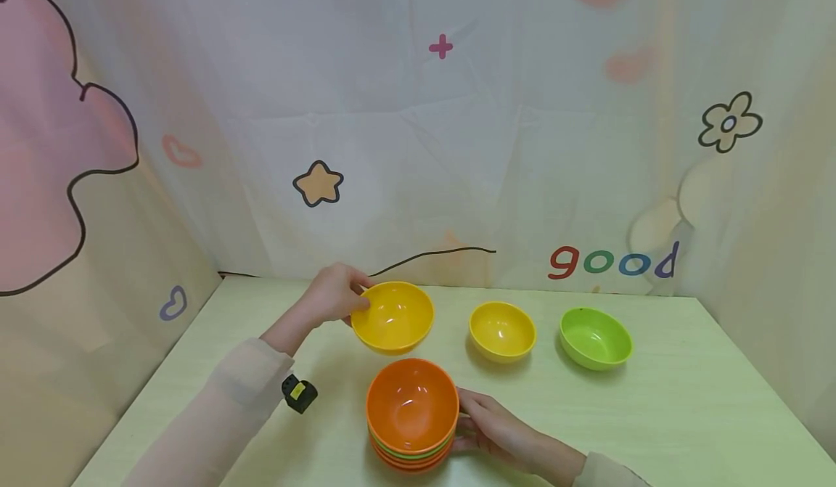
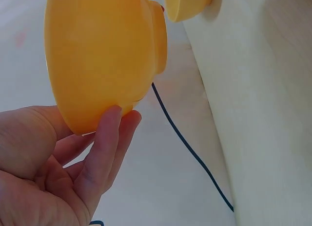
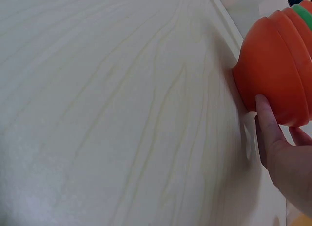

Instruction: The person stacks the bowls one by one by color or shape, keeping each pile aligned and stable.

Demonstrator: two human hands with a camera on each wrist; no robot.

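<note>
My left hand (image 1: 334,295) holds a yellow bowl (image 1: 394,316) by its left rim, the thumb on the inside edge and the fingers against the outer wall. In the left wrist view, the yellow bowl (image 2: 100,55) is off the table, over the fingers (image 2: 105,148). My right hand (image 1: 499,429) touches the right side of a stack of nested bowls (image 1: 413,407), orange on top with a green rim lower down. The right wrist view has a fingertip of the right hand (image 3: 287,162) against the lowest orange bowl (image 3: 273,65), near its base.
A second yellow bowl (image 1: 501,331) and a light green bowl (image 1: 596,338) stand on the table (image 1: 686,400) to the right. A small black object with a yellow label (image 1: 300,393) lies by the left forearm. A printed curtain (image 1: 418,146) hangs behind the table.
</note>
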